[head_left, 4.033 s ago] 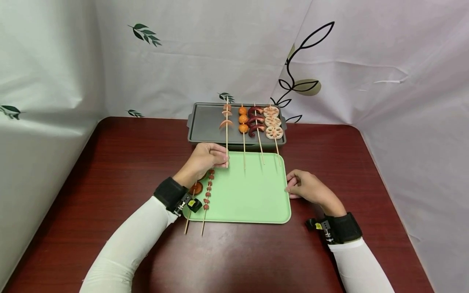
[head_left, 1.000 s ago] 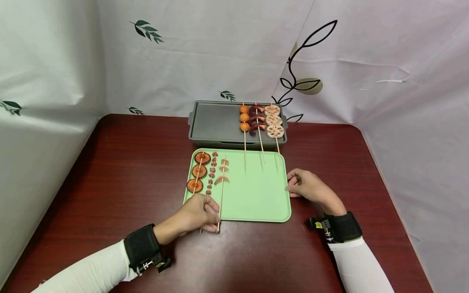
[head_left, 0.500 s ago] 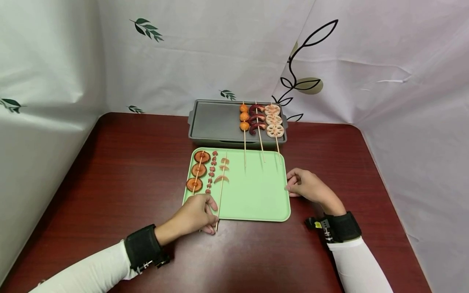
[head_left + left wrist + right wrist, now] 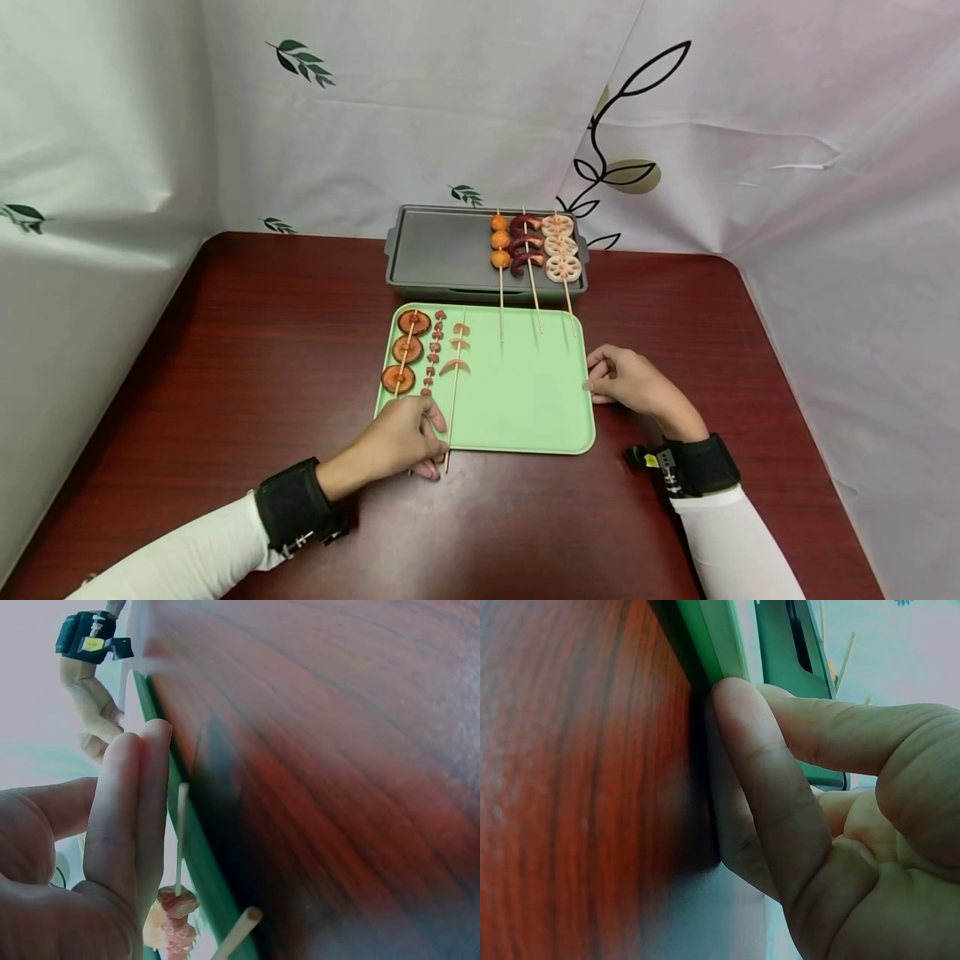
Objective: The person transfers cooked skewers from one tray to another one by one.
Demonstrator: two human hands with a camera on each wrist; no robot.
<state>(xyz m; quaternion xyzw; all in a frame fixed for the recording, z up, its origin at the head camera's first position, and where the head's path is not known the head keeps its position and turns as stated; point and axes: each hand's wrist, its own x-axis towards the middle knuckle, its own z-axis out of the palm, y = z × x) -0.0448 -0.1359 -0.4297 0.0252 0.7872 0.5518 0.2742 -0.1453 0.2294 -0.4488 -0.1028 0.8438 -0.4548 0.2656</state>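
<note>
On the light green tray [image 4: 525, 375] lie a mushroom-slice skewer [image 4: 407, 348], a skewer of small reddish pieces [image 4: 433, 347] and a skewer with curved pale-pink pieces [image 4: 455, 367]. My left hand [image 4: 405, 429] is at the tray's near edge, its fingertips beside the stick of the pale-pink skewer, touching or almost touching it. In the left wrist view the fingers [image 4: 124, 817] are straight; the thumb tip is hidden behind them. With thumb and fingers, my right hand [image 4: 633, 383] pinches the tray's right rim, also visible as a green edge in the right wrist view.
Behind the tray stands a dark grill pan [image 4: 446, 250]. Skewers of orange balls [image 4: 500, 240], dark red curved pieces [image 4: 527, 243] and lotus-root slices [image 4: 561, 246] lie on its right half, sticks reaching over the tray. The table [image 4: 285, 350] is dark red wood, with curtains behind.
The pale-pink skewer has gone from the grill pan to the tray, carried by my left hand. Its fingers have since loosened, and the skewer has shifted slightly right. My right hand stayed put.
</note>
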